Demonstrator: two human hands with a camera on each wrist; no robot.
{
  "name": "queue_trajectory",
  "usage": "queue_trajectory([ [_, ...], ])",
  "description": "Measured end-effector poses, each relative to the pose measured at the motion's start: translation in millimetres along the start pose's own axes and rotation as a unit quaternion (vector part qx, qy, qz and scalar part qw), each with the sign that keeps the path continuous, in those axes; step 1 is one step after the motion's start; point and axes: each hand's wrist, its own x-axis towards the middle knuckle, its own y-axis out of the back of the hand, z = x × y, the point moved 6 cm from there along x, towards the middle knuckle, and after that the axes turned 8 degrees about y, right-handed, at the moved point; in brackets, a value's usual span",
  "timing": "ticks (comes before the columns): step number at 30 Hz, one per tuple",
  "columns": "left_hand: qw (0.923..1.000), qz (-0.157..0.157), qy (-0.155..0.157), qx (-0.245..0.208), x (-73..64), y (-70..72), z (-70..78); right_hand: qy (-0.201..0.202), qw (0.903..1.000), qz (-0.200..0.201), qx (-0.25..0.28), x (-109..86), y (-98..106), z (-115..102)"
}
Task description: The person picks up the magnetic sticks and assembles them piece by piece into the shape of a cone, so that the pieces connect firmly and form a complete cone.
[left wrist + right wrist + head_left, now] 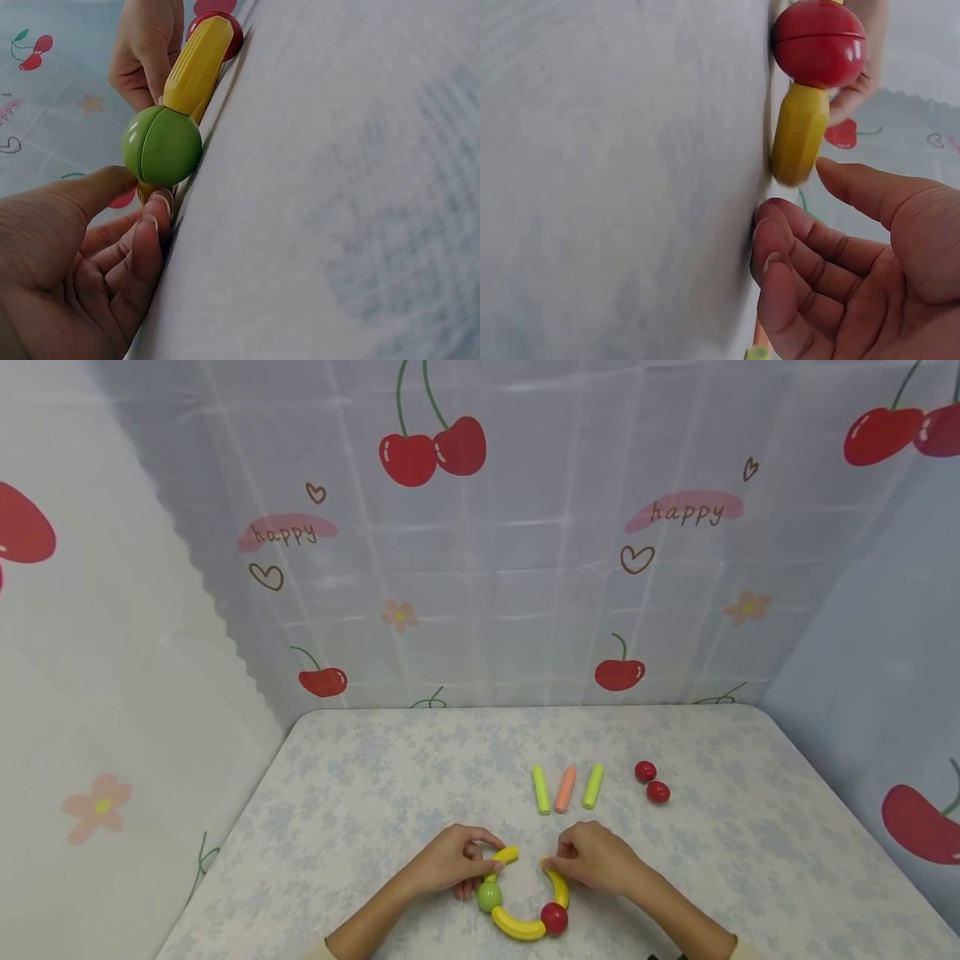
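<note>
You have an open ring on the table (360, 777), right between your hands: left curve (510, 854), green ball (489, 897), bottom curve (519, 927), red ball (554, 919) and right curve (558, 888), each touching the next. Only the far side gapes, between the free ends of the two upper curves.

Your left hand (457, 858) pinches the left curve between thumb and fingers, just beyond the green ball. Your right hand (598, 858) has its thumb at the free end of the right curve, with its fingers bent close by; you may be gripping that end, but I can't tell.

The step in hand looks like joining and shaping the ring. The next move seems to call for keeping both ends steady and in line, so the joints don't pull apart, before anything bridges the gap. Beyond it lie three sticks (566, 790) and, to their right, two loose balls (657, 792).
</note>
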Motion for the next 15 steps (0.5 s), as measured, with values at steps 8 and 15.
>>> queue_trajectory([
  [8, 0.9997, 0.001, 0.004, -0.022, 1.7, -0.3, -6.8, 0.013, 0.9986, 0.049, 0.013, -12.3, 45.5, 12.9],
  [15, 0.9996, 0.0, 0.005, -0.027, 2.2, 0.1, -5.3, -0.009, 0.9908, 0.134, 0.017, -22.3, 103.7, 42.3],
])
